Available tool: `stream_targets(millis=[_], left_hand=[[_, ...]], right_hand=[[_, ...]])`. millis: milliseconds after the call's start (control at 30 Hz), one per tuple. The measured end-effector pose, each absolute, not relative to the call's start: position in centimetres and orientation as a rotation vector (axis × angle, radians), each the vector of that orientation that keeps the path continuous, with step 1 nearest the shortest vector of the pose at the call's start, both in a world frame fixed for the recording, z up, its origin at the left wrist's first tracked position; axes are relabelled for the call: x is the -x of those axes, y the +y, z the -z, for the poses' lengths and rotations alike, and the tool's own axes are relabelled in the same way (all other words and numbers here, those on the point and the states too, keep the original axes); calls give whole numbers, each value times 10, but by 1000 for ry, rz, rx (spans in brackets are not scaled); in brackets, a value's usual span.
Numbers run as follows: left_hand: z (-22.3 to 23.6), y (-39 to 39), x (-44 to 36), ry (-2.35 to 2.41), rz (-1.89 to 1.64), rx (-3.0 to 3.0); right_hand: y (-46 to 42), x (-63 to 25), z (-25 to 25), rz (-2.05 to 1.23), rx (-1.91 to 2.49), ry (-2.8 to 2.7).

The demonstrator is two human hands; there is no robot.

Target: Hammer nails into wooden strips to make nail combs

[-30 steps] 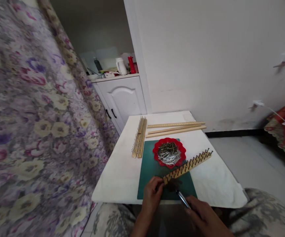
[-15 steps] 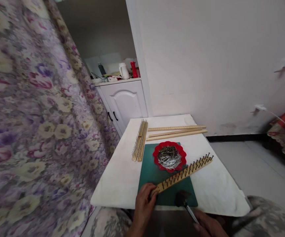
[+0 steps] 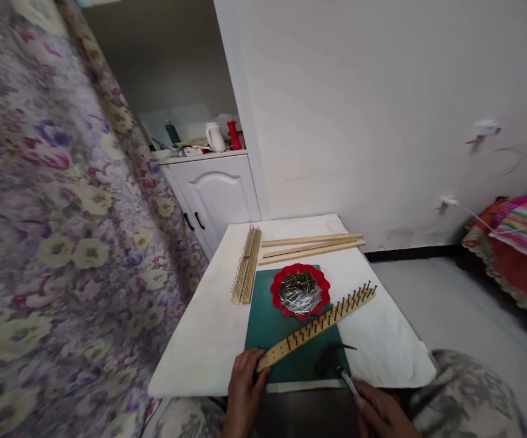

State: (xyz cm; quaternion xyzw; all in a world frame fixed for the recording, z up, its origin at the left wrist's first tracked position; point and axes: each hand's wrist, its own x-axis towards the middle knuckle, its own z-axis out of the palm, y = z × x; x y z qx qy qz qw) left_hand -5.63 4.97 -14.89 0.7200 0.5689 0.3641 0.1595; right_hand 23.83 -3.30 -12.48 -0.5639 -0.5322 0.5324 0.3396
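My left hand [image 3: 246, 378] grips the near end of a wooden strip [image 3: 299, 338] that lies slantwise over a green mat [image 3: 263, 313]. Two rows of dark nails stand up along most of the strip; small dark marks dot the part near my fingers. In my right hand [image 3: 380, 409], at the table's front edge, is a claw hammer [image 3: 336, 364], its dark head above the mat and its handle pointing back to me. A red scalloped bowl [image 3: 276, 298] full of loose nails [image 3: 303, 291] stands on the mat, just beyond the strip.
Two nail-studded strips [image 3: 247, 267] lie at the table's left side. Several bare wooden strips [image 3: 311, 246] lie across the back of the white-covered table [image 3: 190, 353]. A floral curtain [image 3: 85, 243] hangs at left; a white cabinet [image 3: 220, 198] stands behind.
The view has swung right, so the table sits further left. My left hand has shifted to the strip's very end, uncovering more marked wood. The hammer head has turned, showing its claw.
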Motion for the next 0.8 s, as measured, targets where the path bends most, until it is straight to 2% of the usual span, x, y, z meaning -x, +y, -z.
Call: stream_targets(millis=[333,533,800], left_hand=[[148,63,76,1635,-1037,-2161],[145,71,88,1623,-972,-2189],[147,79,92,1612,-1001,-2134]], right_hand=[[-27,-242,128,-1496,1446,-1422],[-16,-248,127,-1008,1602,-1951],[-4,-254,117,-830,1679,-2154]])
